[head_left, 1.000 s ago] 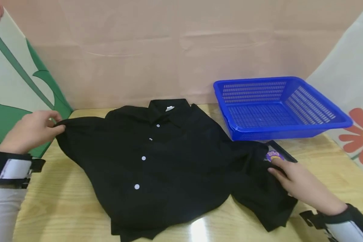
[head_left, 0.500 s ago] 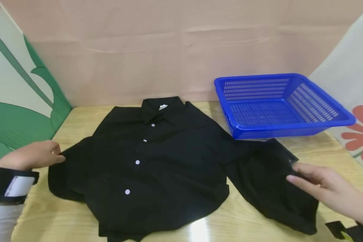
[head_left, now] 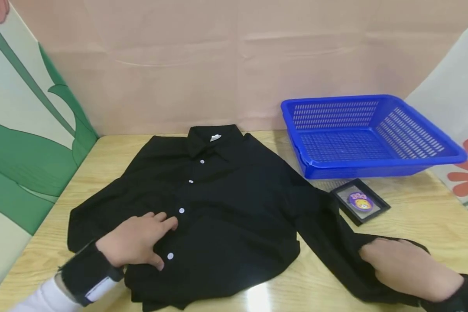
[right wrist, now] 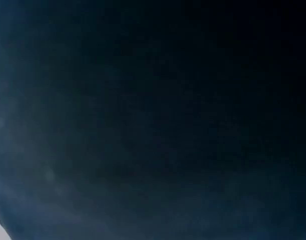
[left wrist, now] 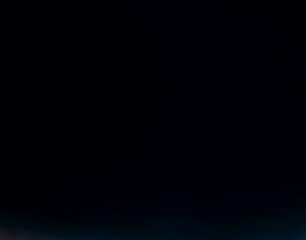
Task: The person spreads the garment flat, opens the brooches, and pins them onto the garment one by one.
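Observation:
A black button-up shirt (head_left: 226,208) lies spread front up on the table, collar toward the back wall, with white buttons down its front. My left hand (head_left: 138,238) rests on the shirt front beside the buttons, fingers loosely bent and thumb apart. At the lower right, my right hand (head_left: 401,266) is on the shirt's outstretched sleeve (head_left: 335,251), back of the hand up. Its fingertips are hidden, and I cannot tell whether they grip the cloth. In the left wrist view all is dark; the right wrist view holds only dark, blurred cloth (right wrist: 142,125).
A blue plastic basket (head_left: 370,162) stands at the back right. In front of it lies a small black-framed case (head_left: 360,201) with a purple and yellow badge, close to the sleeve. The wood-patterned table (head_left: 50,260) ends at a pinkish back wall (head_left: 171,65) with flowered side panels.
My left hand has left the left sleeve and moved right onto the shirt front. My right hand has moved down, and the right sleeve has shifted off the black-framed case, which is now uncovered.

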Action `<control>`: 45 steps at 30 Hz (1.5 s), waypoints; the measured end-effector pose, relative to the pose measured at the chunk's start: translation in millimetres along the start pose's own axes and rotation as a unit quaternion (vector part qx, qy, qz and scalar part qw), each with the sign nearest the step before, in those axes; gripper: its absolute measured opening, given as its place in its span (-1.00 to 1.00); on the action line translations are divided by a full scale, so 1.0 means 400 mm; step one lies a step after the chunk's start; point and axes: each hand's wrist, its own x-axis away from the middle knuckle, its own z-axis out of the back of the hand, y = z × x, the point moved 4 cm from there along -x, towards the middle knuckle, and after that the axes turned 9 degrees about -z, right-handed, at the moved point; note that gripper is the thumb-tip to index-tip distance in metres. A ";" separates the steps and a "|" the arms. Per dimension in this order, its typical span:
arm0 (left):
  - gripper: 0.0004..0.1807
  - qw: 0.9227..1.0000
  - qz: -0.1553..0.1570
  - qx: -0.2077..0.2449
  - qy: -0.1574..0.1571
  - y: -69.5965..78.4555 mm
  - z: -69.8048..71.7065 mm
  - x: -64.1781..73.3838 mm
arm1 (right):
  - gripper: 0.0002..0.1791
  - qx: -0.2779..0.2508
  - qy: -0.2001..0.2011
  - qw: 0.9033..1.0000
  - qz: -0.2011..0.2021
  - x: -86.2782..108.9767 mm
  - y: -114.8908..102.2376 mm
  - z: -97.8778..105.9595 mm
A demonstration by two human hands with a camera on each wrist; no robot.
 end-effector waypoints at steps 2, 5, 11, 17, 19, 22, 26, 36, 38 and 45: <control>-0.17 0.999 0.000 -0.035 0.005 0.020 -0.008 -0.021 | -0.73 0.013 0.006 1.000 -0.011 -0.008 0.004 0.013; -0.18 0.996 -0.015 -0.085 0.009 0.061 -0.010 -0.053 | -0.67 0.016 0.030 0.999 -0.010 -0.026 0.015 0.051; -0.47 0.994 -0.076 -0.068 -0.050 0.116 0.038 -0.094 | -0.63 -0.005 0.112 0.993 0.036 -0.084 -0.017 0.190; -0.63 0.996 -0.064 0.016 -0.055 0.066 0.190 -0.126 | -0.74 -0.011 0.230 0.967 0.106 -0.168 -0.109 0.342; -0.71 0.998 -0.066 0.008 -0.019 0.034 0.237 -0.150 | -0.79 -0.020 0.227 0.968 0.108 -0.201 -0.136 0.377; -0.79 0.997 -0.071 -0.002 0.029 -0.019 0.285 -0.187 | -0.84 -0.050 0.210 0.971 0.104 -0.251 -0.181 0.412; -0.84 0.994 -0.073 0.005 0.080 -0.085 0.323 -0.238 | -0.88 -0.109 0.188 0.971 0.100 -0.322 -0.231 0.443; -0.48 0.981 0.060 0.027 0.184 -0.232 0.320 -0.378 | -0.72 -0.235 0.097 0.967 0.028 -0.566 -0.257 0.428; -0.45 0.977 0.086 0.050 0.187 -0.259 0.309 -0.403 | -0.66 -0.253 0.077 0.964 0.017 -0.610 -0.253 0.418; -0.48 0.963 0.115 0.154 0.191 -0.336 0.266 -0.477 | -0.59 -0.268 0.069 0.960 -0.048 -0.740 -0.225 0.350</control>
